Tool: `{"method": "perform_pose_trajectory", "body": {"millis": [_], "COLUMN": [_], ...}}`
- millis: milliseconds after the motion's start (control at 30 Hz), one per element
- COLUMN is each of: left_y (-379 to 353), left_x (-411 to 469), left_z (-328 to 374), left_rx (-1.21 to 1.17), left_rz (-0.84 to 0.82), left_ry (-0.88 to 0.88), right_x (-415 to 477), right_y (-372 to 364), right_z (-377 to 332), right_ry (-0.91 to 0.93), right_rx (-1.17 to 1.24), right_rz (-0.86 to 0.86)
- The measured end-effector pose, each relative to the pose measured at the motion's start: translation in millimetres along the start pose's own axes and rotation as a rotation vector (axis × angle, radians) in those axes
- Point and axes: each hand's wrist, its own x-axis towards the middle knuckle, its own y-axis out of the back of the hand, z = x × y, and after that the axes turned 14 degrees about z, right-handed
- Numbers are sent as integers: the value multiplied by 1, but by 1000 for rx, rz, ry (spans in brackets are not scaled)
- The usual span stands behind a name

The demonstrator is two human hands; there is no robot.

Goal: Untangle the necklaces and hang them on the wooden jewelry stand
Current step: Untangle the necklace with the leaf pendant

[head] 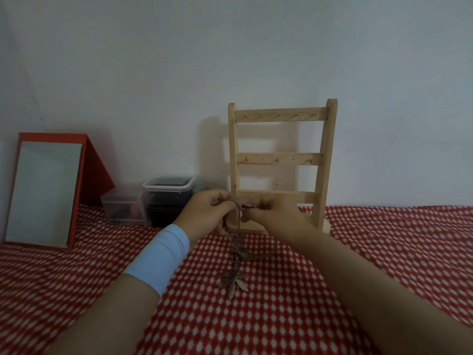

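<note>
My left hand [206, 214] and right hand [277, 213], fingers [222, 199] tight on the tangled necklaces [236, 248], just before the wooden stand [279, 159].

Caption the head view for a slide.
Left hand and right hand pinch tangled necklaces before the wooden stand on a red cloth.

Stand [281, 160] pale matt wood; necklaces [236, 248] dull metal chain; tablecloth [358, 252] patterned cloth.

Two hands: the left hand [206, 213] and the right hand [277, 215]. One wooden jewelry stand [280, 158] with three crossbars. One tangle of necklaces [239, 248], how many unclear, and one leaf-shaped pendant [233, 279]. Two clear plastic boxes [166, 198]. One red-framed mirror [43, 192]. One blue wristband [158, 257].
</note>
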Motion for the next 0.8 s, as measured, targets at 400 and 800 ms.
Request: {"method": "perform_pose_trajectory", "body": {"millis": [400,800], "left_y": [4,4], "left_x": [-5,-2], "left_z": [6,6], "left_rx": [-22,128], "left_rz": [-69,-132], "left_ry": [51,-53], "right_x": [1,-2], "right_y": [8,8], "right_z": [-9,-17], "right_ry": [-200,-55], "right_rx": [268,157], "right_rz": [-80,87]}}
